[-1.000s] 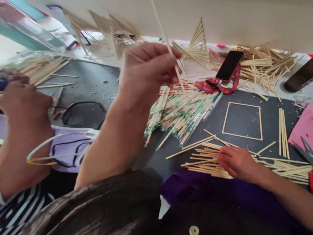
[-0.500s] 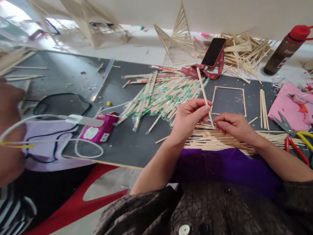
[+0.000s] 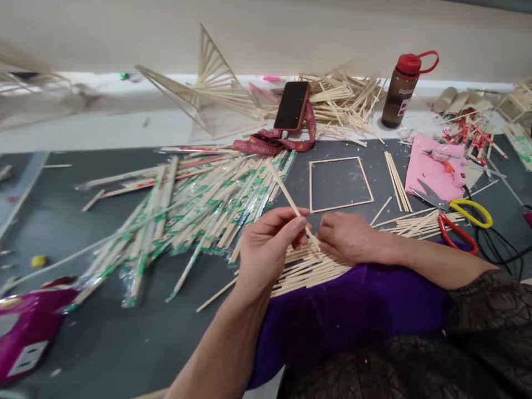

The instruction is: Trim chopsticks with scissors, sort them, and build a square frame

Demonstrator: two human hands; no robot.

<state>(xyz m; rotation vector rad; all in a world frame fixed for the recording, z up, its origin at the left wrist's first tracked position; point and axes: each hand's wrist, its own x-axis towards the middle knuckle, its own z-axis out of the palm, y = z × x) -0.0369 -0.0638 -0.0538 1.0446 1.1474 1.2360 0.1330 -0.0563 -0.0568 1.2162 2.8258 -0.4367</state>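
Observation:
My left hand pinches a pale wooden chopstick between thumb and fingers. The chopstick slants, its upper end pointing away to the left. Beside its lower end, my right hand is closed with curled fingers, low over a pile of loose chopsticks. What those fingers grip, if anything, is hidden. Just beyond both hands lies a square frame of thin sticks on the dark board. To its right is a small row of chopsticks.
Paper-wrapped chopsticks spread out on the left. Behind them are a phone with a red lanyard and a fan-shaped stick model. A bottle, pink cloth, scissors and red-handled tool are right.
The view has turned right and moved closer, bringing more of the right side in. My left hand keeps hold of the chopstick; my right hand has come down onto the loose pile.

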